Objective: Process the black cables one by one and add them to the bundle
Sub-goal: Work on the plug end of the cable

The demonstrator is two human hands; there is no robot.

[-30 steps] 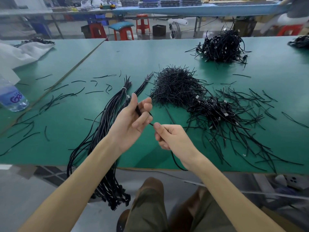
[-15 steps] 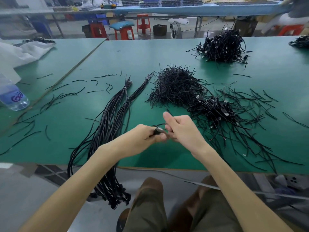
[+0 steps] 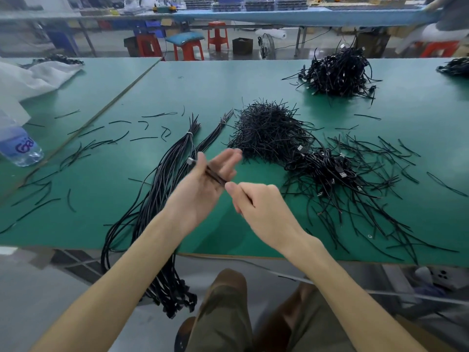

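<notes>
Two hands up over the near part of the green desk (image 3: 253,80), one black cable (image 3: 214,177) stretched short between them. Left hand (image 3: 200,191) palm-up, fingers spread and fairly straight, blurred; cable laid slantwise across the palm, its metal-tipped plug (image 3: 189,161) poking out past the thumb. Thumb upright against it — clamping or only alongside, cannot tell. Right hand (image 3: 256,207) just beside the left, fingers curled, thumb and forefinger pinching the cable at the edge of the left palm.

Under the left forearm and to its left, the bundle (image 3: 157,194): many long black cables side by side, bound near the far end by a pale tie (image 3: 189,133), running toward the person and hanging off the desk's front edge, plug ends bunched below it. Thinner second bundle (image 3: 215,134) just right of the first.

Beyond the hands, a bristly heap of short black ties (image 3: 266,130); touching its right side, a tangle of loose cables (image 3: 327,171) with plugs showing, more short ties strewn around and right of it. Further back, well apart, another cable pile (image 3: 337,72). Short black offcuts (image 3: 100,143) scattered on the left part of the desk. Clear water bottle (image 3: 20,148) at the far left — white sheeting (image 3: 33,80) behind it.
</notes>
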